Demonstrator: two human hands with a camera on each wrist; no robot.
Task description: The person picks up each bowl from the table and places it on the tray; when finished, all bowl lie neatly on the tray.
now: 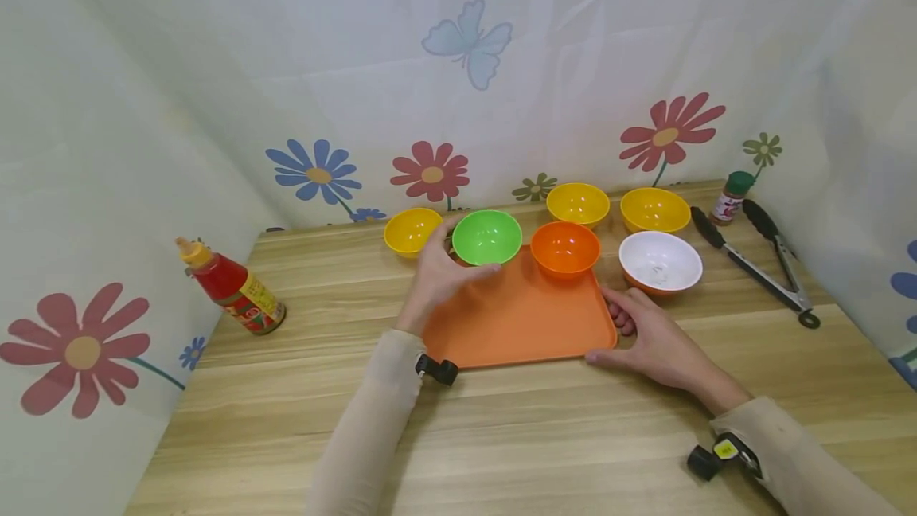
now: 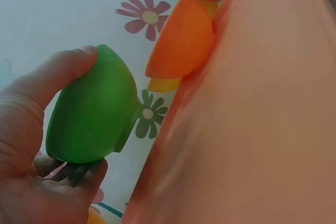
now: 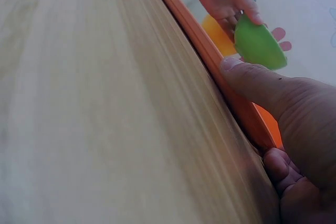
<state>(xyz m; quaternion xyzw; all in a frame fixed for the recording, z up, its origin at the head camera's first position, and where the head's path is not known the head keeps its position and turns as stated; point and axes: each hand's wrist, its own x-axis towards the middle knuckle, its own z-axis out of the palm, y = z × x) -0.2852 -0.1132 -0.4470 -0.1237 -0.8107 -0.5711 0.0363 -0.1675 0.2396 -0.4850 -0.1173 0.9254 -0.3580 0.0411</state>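
My left hand [image 1: 446, 271] grips a green bowl [image 1: 487, 238] between thumb and fingers. In the left wrist view the green bowl [image 2: 94, 108] hangs clear of the tray, over its back left part. At the front right corner of the orange tray [image 1: 526, 317], my right hand [image 1: 648, 337] holds the rim, thumb along the front edge and curled fingers against the right side. An orange bowl [image 1: 565, 249] stands on the tray's back right corner. Part of the tray's left side is hidden behind my left hand.
Yellow bowls stand behind the tray: one on the left [image 1: 413, 232], two on the right [image 1: 578, 204]. Right of the tray are a white-lined bowl [image 1: 660, 261], tongs [image 1: 759, 269] and a green-capped spice jar [image 1: 732, 197]. A red sauce bottle [image 1: 232, 289] stands at left.
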